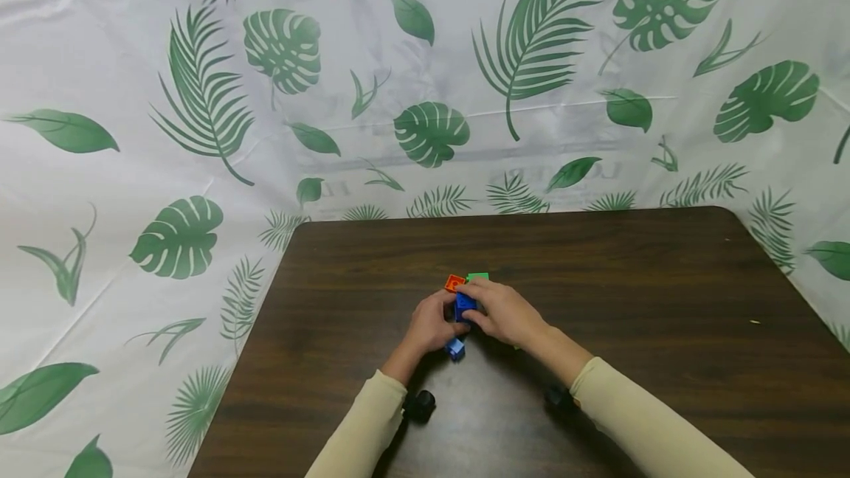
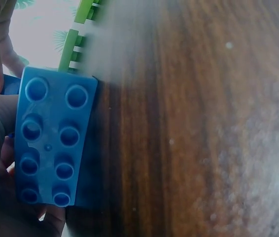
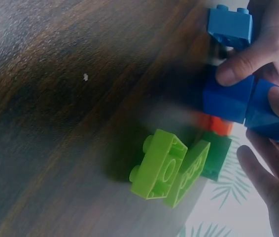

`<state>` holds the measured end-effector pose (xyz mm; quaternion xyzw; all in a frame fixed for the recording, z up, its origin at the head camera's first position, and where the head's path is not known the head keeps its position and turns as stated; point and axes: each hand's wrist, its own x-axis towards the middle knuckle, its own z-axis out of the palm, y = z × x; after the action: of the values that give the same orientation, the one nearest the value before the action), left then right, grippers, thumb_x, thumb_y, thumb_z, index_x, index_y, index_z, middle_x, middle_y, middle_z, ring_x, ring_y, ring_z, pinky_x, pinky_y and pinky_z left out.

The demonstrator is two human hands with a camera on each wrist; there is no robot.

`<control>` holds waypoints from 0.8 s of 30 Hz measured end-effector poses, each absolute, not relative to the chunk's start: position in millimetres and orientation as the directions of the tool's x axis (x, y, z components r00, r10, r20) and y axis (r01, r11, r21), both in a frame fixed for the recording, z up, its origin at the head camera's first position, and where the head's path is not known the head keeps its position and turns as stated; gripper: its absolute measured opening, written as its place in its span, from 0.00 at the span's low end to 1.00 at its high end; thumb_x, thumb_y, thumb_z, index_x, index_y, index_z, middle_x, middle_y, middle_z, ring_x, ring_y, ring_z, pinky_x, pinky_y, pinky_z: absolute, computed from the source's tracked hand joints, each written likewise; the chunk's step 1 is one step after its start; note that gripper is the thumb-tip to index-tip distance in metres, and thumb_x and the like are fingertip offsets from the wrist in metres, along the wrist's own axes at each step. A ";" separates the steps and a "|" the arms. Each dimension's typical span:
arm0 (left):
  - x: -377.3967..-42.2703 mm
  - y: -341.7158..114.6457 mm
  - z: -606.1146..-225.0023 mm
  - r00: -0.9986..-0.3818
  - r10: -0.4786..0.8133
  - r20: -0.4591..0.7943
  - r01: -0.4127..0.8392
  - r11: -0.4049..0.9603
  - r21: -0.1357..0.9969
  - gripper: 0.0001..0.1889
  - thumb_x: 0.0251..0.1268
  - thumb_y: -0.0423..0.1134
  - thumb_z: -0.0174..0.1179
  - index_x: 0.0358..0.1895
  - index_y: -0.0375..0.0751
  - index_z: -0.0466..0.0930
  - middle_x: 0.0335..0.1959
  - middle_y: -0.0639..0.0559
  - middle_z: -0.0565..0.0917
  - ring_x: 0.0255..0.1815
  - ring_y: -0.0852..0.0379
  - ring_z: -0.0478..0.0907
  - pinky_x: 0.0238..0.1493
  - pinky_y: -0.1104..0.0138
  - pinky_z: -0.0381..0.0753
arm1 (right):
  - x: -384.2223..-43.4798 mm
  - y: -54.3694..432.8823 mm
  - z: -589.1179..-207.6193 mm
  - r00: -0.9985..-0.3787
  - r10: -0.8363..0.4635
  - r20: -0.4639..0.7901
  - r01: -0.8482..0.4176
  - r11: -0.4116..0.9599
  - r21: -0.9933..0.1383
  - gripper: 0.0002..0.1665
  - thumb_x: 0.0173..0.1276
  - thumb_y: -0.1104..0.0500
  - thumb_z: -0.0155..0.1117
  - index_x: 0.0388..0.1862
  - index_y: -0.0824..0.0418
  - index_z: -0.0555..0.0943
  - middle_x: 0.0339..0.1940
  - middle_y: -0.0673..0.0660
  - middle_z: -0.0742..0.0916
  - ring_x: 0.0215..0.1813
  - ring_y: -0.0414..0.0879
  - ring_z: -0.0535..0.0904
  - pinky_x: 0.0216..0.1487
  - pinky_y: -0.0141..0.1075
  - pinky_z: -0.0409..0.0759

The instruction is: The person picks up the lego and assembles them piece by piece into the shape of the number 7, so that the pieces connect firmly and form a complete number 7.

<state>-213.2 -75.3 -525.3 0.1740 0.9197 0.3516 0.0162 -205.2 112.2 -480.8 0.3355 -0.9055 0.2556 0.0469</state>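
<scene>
Left hand [image 1: 432, 323] grips the lower, right hand [image 1: 508, 312] the upper, of two blue bricks [image 1: 465, 305]; orange brick [image 1: 454, 282] at eleven, light-blue brick [image 1: 455, 349] at six. Far table edge [image 1: 518, 223] lies at twelve, widest room toward three o'clock.

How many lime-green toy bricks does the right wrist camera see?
2: the nearer lime-green brick, low in the middle of the view, and the farther lime-green brick, just behind it, partly covered. Others may be hidden.
</scene>
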 end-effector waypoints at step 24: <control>-214.4 -74.1 -525.1 -0.939 0.335 0.084 0.305 0.689 0.657 0.19 0.53 0.43 0.74 0.49 0.48 0.84 0.47 0.55 0.82 0.48 0.54 0.78 0.51 0.55 0.76 | -207.2 110.0 -480.6 -0.737 -0.613 0.286 -0.676 0.647 -0.354 0.26 0.65 0.55 0.71 0.62 0.55 0.79 0.50 0.52 0.81 0.38 0.43 0.81 0.40 0.39 0.82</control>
<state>-214.4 -74.1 -525.1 0.1740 0.9188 0.3537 0.0212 -207.2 110.0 -480.6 0.3561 -0.9047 0.2231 0.0700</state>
